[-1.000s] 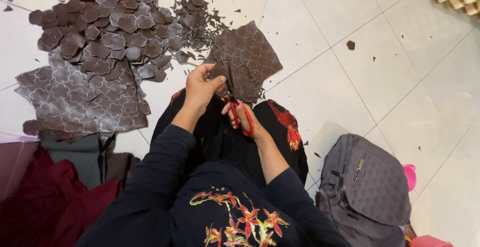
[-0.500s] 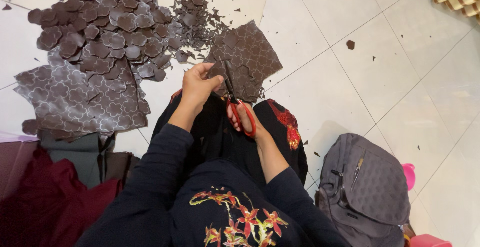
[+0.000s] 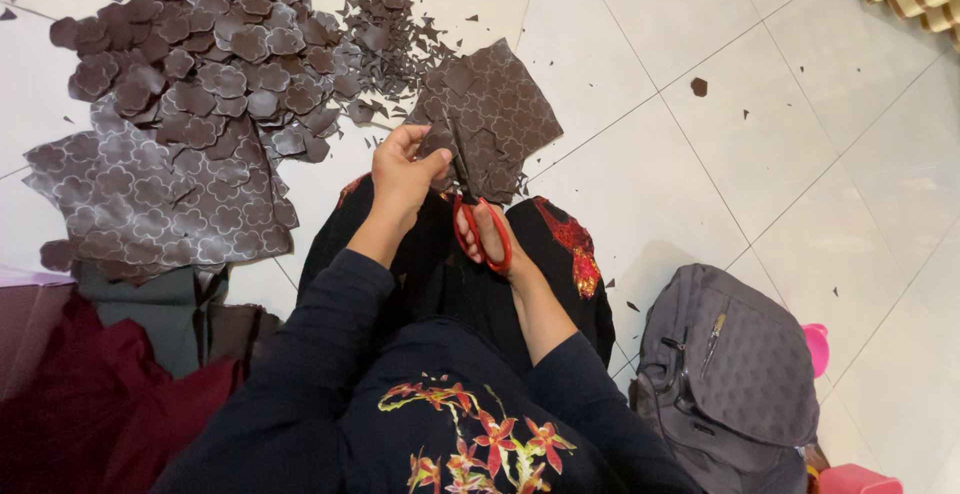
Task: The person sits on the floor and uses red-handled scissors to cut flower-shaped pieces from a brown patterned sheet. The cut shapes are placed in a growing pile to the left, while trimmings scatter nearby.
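The left hand [image 3: 405,169] is pinching the edge of the brown patterned sheet [image 3: 495,114], holding it up over the lap so it stays flat for cutting; the right hand [image 3: 490,239] is curled closed through the red scissors [image 3: 478,219]; cut shapes [image 3: 215,44] are piling on the floor [image 3: 800,134], out of the way.

My left hand [image 3: 405,169] pinches the edge of a brown patterned fabric piece [image 3: 495,114]. My right hand [image 3: 490,234] grips red-handled scissors [image 3: 478,216], blades into that piece. Pile of cut flower shapes [image 3: 215,54] left of it, grey backpack [image 3: 735,374] lower right, all on white tile floor [image 3: 780,154].
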The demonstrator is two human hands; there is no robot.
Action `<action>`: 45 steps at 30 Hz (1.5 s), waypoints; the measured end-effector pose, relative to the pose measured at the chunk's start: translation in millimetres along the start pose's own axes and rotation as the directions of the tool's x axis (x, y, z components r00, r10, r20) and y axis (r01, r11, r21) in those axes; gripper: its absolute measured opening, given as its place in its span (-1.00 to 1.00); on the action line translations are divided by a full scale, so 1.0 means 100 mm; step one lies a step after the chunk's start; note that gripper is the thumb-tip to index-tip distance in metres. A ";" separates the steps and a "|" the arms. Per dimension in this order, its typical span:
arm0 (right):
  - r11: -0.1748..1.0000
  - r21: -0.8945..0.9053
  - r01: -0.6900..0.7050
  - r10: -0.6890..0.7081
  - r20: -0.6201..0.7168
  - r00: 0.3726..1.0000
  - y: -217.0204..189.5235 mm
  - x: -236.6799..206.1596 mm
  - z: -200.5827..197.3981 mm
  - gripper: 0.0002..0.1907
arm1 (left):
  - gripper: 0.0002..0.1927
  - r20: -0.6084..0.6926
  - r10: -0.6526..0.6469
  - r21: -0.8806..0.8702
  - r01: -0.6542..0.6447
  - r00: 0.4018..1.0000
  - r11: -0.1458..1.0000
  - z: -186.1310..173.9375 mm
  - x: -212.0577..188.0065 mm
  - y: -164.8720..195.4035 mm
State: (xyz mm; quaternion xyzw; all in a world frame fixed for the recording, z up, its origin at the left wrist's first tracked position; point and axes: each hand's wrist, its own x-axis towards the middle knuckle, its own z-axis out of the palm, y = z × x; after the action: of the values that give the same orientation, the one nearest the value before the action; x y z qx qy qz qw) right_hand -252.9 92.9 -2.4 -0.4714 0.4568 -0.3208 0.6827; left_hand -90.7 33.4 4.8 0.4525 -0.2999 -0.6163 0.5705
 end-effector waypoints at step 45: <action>0.995 -0.053 0.081 -0.077 0.067 0.995 0.01 0.02 0.01 0.02 | -0.50 0.090 -0.022 0.089 0.014 0.996 0.996 -0.13 0.01 0.11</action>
State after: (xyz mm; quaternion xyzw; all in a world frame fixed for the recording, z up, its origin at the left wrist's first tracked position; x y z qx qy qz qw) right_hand -251.3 92.2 -3.4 -0.5182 0.4240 -0.3192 0.6707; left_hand -74.4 32.0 9.2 0.4516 -0.3483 -0.6273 0.5304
